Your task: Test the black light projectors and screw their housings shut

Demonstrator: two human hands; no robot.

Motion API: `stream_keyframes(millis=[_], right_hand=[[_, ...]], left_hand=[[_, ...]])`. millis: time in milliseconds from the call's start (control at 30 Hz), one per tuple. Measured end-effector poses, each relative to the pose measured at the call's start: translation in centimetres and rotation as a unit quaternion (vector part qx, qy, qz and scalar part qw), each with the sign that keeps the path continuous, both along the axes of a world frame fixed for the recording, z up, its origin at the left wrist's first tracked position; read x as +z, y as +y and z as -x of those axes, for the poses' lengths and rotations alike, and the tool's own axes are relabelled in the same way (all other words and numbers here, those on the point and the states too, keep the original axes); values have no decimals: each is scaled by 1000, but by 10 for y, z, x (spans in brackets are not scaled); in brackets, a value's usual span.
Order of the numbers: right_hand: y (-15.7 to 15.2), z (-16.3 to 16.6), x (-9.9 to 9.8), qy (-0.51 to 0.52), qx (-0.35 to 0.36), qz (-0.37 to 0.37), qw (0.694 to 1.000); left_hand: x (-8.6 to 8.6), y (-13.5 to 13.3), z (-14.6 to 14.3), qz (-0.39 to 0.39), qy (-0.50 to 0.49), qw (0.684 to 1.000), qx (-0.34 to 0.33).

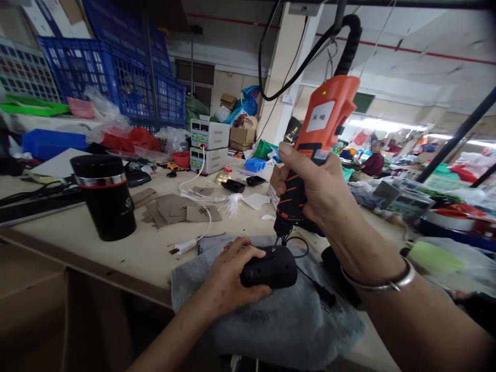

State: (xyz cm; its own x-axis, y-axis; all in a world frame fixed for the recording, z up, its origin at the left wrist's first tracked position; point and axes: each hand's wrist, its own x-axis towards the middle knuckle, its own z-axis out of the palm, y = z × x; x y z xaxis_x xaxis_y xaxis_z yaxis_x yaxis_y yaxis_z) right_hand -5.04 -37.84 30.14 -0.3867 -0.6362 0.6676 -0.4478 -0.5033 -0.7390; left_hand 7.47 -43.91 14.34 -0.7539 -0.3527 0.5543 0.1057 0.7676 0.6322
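An orange and black electric screwdriver (320, 119) hangs from a hook with its cable, and my right hand (315, 181) is wrapped around its grip. Its bit points down onto the top of a black rounded plastic housing (273, 268). My left hand (232, 274) grips that housing from the left, thumb on the near side and fingers over the top. Beneath the housing lies a grey cloth (263, 320). A thin black cable (310, 274) runs from behind the housing across the cloth. The screw under the bit is too small to make out.
A black lidded cup (104, 199) stands at the left. Behind are cardboard pieces (174, 209), a white cable (211, 222), two stacked power supplies (209, 144) and a small blue tray (256, 164). Blue crates (116, 77) rise at the back left. Another person (374, 160) sits far right.
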Motion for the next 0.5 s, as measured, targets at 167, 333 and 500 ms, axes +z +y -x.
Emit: stream_keyframes(millis=[167, 333, 500], right_hand=[[1, -3, 2, 8, -15, -6, 1000], [1, -1, -1, 16, -42, -2, 999], [4, -3, -6, 46, -79, -5, 996]], left_hand=[[0, 0, 1, 18, 6, 1000, 2], [-2, 0, 1, 40, 12, 999, 15], [-8, -1, 2, 58, 35, 998, 21]])
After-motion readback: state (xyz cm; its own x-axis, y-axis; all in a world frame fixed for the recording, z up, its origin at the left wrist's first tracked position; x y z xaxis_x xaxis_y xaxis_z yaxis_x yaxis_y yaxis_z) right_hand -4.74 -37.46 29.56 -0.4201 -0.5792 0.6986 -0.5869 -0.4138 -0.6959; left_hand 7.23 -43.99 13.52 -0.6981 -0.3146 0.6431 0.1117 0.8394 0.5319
